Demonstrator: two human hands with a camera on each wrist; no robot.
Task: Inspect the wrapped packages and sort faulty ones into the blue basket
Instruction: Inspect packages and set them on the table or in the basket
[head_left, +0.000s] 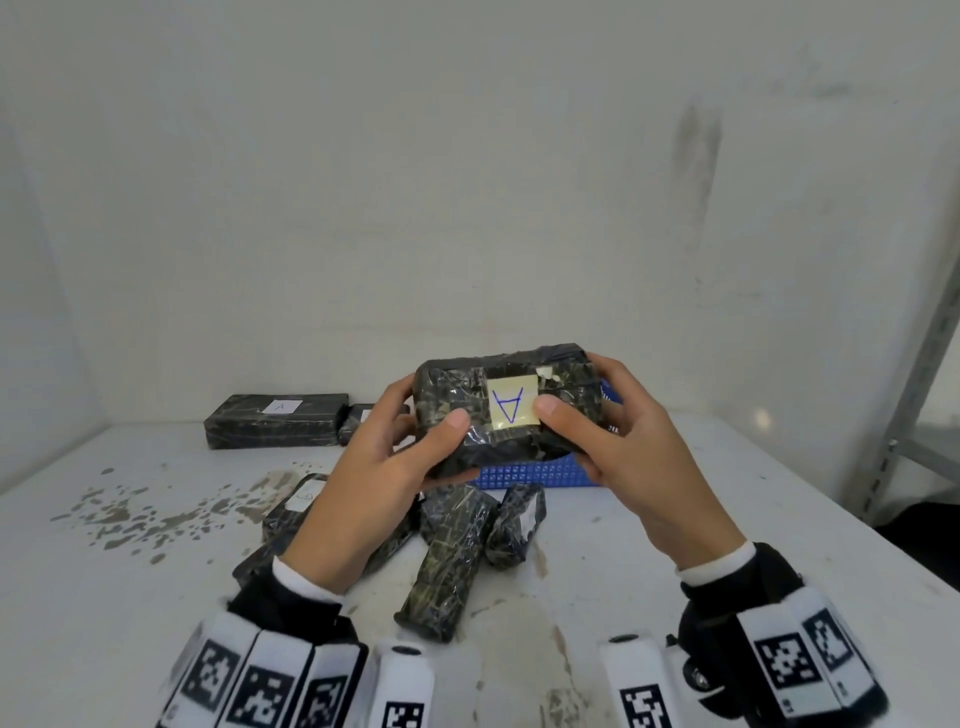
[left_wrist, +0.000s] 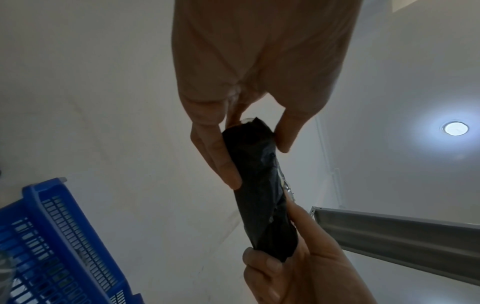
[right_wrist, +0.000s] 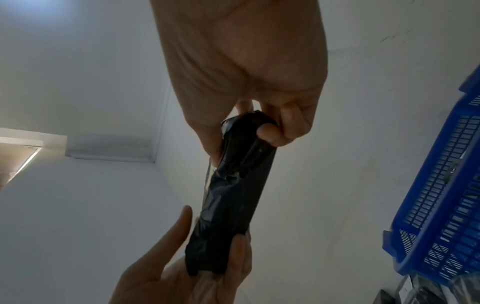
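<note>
I hold a black wrapped package (head_left: 447, 387) up in both hands above the table. A yellow note (head_left: 511, 408) with a blue "A", upside down to me, faces me. My left hand (head_left: 415, 434) grips its left end, thumb on the front. My right hand (head_left: 582, 413) grips the right end, thumb beside the note. In the left wrist view the package (left_wrist: 259, 185) shows edge-on between my left hand (left_wrist: 255, 156) and right hand (left_wrist: 298, 267). The right wrist view shows the same package (right_wrist: 233, 195). The blue basket (head_left: 530, 475) stands behind the package, mostly hidden.
Several wrapped packages lie in a loose heap (head_left: 452, 561) under my hands. A long package (head_left: 275, 421) with a white label lies by the back wall at the left, a smaller one beside it. A metal shelf upright (head_left: 914, 415) stands at the right. The tabletop (head_left: 130, 519) is stained.
</note>
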